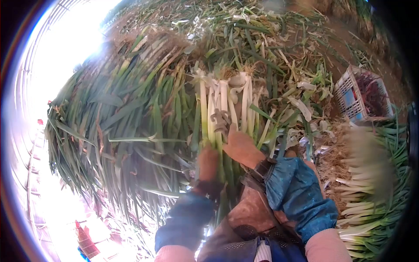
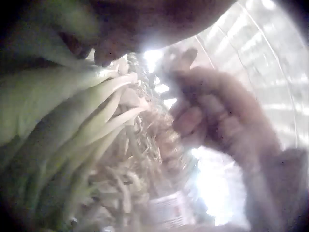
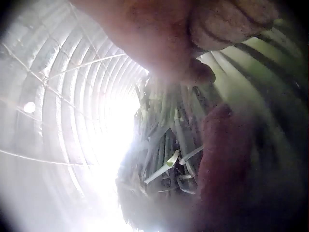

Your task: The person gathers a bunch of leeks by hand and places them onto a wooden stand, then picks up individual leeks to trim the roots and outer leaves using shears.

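Observation:
Several leeks [image 1: 223, 98] with white shanks and tufted roots lie side by side before me, roots pointing away. My left hand [image 1: 208, 162] grips their greener part from the left; it is blurred in the head view. From the right, my right hand [image 1: 244, 147] reaches across the same leeks, its greyish fingers [image 1: 220, 118] curled over the white shanks. In the right wrist view, the thumb [image 3: 200, 72] lies beside pale green stalks. The left wrist view shows the right hand [image 2: 217, 113] with bent fingers beyond the stalks [image 2: 96, 104].
A large heap of leeks [image 1: 131, 100] spreads to the left. Peeled leaves and scraps [image 1: 262, 39] litter the ground ahead. A white plastic crate [image 1: 351, 98] stands at the right, above a row of white-shanked leeks [image 1: 358, 192].

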A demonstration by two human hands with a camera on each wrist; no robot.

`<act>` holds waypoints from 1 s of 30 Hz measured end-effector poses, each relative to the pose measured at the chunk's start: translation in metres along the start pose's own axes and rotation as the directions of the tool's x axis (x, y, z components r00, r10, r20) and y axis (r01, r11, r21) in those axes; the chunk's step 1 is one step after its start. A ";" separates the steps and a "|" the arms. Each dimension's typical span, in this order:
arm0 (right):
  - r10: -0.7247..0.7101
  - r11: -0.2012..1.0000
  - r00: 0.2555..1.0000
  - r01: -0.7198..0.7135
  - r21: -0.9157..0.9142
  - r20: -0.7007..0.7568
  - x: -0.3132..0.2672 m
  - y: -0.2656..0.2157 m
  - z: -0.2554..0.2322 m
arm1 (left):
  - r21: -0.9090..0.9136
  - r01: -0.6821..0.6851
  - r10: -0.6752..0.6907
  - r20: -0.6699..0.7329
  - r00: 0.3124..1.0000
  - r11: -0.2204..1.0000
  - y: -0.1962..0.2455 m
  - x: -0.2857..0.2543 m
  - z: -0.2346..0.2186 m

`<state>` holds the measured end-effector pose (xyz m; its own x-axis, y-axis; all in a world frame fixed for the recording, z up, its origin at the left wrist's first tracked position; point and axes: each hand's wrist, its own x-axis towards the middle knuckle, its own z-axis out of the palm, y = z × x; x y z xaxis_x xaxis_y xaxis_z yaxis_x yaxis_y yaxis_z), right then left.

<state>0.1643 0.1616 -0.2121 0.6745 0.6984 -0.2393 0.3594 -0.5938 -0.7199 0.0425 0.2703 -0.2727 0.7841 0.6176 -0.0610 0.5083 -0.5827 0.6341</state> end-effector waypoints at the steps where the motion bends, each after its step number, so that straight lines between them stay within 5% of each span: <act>1: -0.006 1.000 1.000 0.006 -0.006 0.015 0.001 0.001 -0.001 | 0.084 -0.068 0.065 0.040 0.997 0.994 -0.005 0.007 0.008; 5: 0.024 1.000 1.000 -0.024 0.008 0.007 0.007 0.018 0.000 | 0.364 -0.228 0.197 0.120 0.973 0.903 0.004 -0.012 -0.018; 8: 0.030 1.000 0.999 -0.029 0.012 -0.042 0.004 0.009 -0.005 | 0.382 -0.676 0.608 0.299 0.736 0.631 -0.041 -0.044 -0.077; 11: -0.072 0.997 0.997 0.073 -0.019 0.027 -0.003 0.000 -0.003 | 0.346 -0.743 0.609 0.427 0.669 0.573 -0.070 -0.078 -0.117; 14: -0.047 0.999 0.989 0.044 0.026 0.138 0.003 0.014 0.019 | 0.368 -0.461 0.353 0.325 0.877 0.807 -0.080 -0.088 -0.119; 17: -0.004 0.999 1.000 0.005 0.033 -0.031 0.004 0.017 0.009 | 0.362 -0.200 0.175 0.100 0.979 0.910 -0.076 -0.053 -0.119; 21: -0.041 0.999 0.999 0.040 -0.017 -0.025 -0.003 0.005 0.001 | 0.478 -0.070 0.145 -0.121 0.982 0.876 -0.067 0.034 -0.135; 27: -0.233 0.972 0.972 0.234 -0.040 0.020 -0.010 -0.002 0.004 | 0.720 0.293 -0.154 -0.254 0.955 0.629 -0.095 0.096 -0.127; 30: -0.235 0.972 0.971 0.235 0.017 0.038 -0.007 -0.007 0.012 | 0.767 0.156 0.013 -0.210 0.978 0.622 -0.122 0.078 -0.125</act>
<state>0.1490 0.1655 -0.2129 0.5458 0.8333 -0.0878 0.4970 -0.4064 -0.7667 -0.0025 0.4558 -0.2589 0.6986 0.7069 0.1105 0.7119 -0.6714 -0.2061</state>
